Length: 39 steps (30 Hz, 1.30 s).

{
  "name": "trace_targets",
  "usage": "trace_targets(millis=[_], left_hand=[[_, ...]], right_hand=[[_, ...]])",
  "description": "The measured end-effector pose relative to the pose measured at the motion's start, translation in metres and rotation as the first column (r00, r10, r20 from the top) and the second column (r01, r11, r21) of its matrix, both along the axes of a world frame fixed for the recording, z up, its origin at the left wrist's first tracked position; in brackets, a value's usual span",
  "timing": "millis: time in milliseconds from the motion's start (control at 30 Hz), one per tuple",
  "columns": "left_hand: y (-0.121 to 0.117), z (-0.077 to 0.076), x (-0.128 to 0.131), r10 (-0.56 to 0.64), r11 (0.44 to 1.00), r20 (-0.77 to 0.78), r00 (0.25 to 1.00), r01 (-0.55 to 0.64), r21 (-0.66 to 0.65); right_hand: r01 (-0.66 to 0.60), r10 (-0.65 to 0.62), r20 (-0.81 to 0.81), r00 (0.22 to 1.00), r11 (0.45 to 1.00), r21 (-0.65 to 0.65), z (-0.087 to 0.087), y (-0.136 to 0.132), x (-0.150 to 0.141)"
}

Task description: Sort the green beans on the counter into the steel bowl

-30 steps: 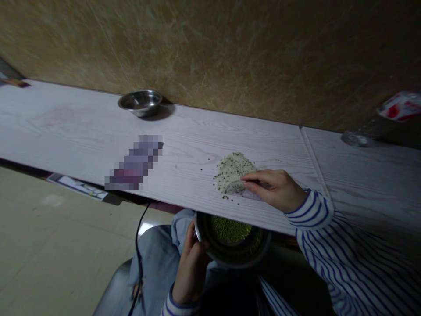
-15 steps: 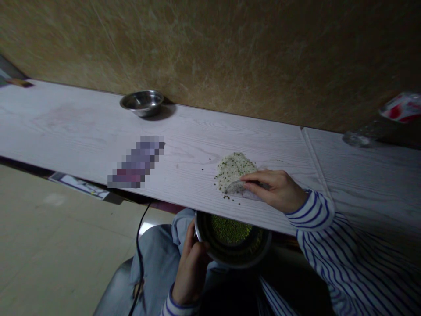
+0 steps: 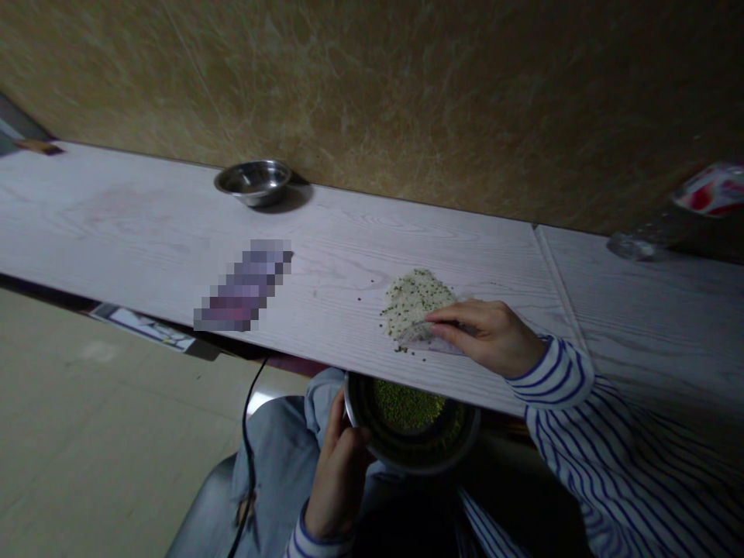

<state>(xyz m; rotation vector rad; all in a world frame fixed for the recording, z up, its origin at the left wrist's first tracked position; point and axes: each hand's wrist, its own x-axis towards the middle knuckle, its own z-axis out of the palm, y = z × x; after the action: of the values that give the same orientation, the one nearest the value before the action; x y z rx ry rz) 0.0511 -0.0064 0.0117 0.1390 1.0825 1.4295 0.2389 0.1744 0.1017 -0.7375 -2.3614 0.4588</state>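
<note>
My left hand (image 3: 340,473) grips the rim of a metal bowl (image 3: 418,461), thumb on the near side. The bowl rests at my lap, partly beneath the table edge, with green beans (image 3: 410,404) in it. Over the table, my right hand (image 3: 500,337) pinches a thin, clear plastic piece (image 3: 415,333) with a curved edge; its exact kind is unclear. That edge touches the near side of a pile of white rice grains (image 3: 415,291), which has green beans scattered through it. A few loose beans (image 3: 401,349) lie just in front of the pile.
A small steel bowl (image 3: 254,184) stands near the wall on the white wood-grain table (image 3: 337,232). A pixelated flat object (image 3: 244,287) lies left of the pile. At the far right is a clear bottle (image 3: 639,244) with a red-and-white label. A black cable (image 3: 247,434) hangs by my leg.
The clear plastic piece has tilted slightly at the pile's near edge, with my right hand almost in place. My left hand and the metal bowl have stayed put.
</note>
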Motion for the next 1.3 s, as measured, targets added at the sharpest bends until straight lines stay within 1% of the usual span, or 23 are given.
trace_targets(millis=[200, 400, 600, 800, 933, 1133, 1233, 1300], left_hand=[[0.000, -0.002, -0.001, -0.005, 1.000, -0.012, 1.000, 0.005, -0.005], [0.002, 0.001, 0.000, 0.004, 1.000, 0.027, 1.000, -0.004, 0.011], [0.002, 0.000, 0.000, -0.005, 1.000, 0.003, 1.000, 0.005, 0.002], [0.002, -0.002, -0.001, 0.017, 1.000, -0.018, 1.000, -0.016, 0.012], [0.002, -0.001, 0.000, 0.014, 1.000, -0.007, 1.000, -0.014, 0.028], [0.001, 0.003, 0.001, 0.025, 1.000, -0.001, 1.000, -0.025, 0.006], [0.001, 0.002, 0.001, 0.027, 1.000, 0.002, 1.000, -0.027, -0.008], [0.001, 0.001, 0.000, 0.023, 1.000, 0.000, 1.000, -0.023, -0.007]], right_hand=[[-0.004, 0.004, 0.009, 1.000, 1.000, 0.000, -0.001, 0.001, -0.001], [-0.056, 0.056, 0.024, 0.998, 0.998, 0.019, -0.001, -0.003, -0.005], [-0.015, 0.015, 0.008, 1.000, 1.000, 0.001, 0.002, -0.003, 0.000], [-0.030, 0.031, 0.013, 0.999, 0.999, -0.031, 0.002, 0.001, 0.008], [-0.054, 0.055, 0.011, 0.998, 0.998, -0.030, 0.004, 0.001, 0.009], [-0.077, 0.078, 0.018, 0.997, 0.996, -0.038, 0.004, -0.002, 0.005], [-0.070, 0.070, 0.009, 0.997, 0.997, -0.034, 0.001, -0.002, 0.003], [-0.036, 0.036, 0.003, 0.999, 0.999, -0.033, 0.000, -0.002, 0.002]])
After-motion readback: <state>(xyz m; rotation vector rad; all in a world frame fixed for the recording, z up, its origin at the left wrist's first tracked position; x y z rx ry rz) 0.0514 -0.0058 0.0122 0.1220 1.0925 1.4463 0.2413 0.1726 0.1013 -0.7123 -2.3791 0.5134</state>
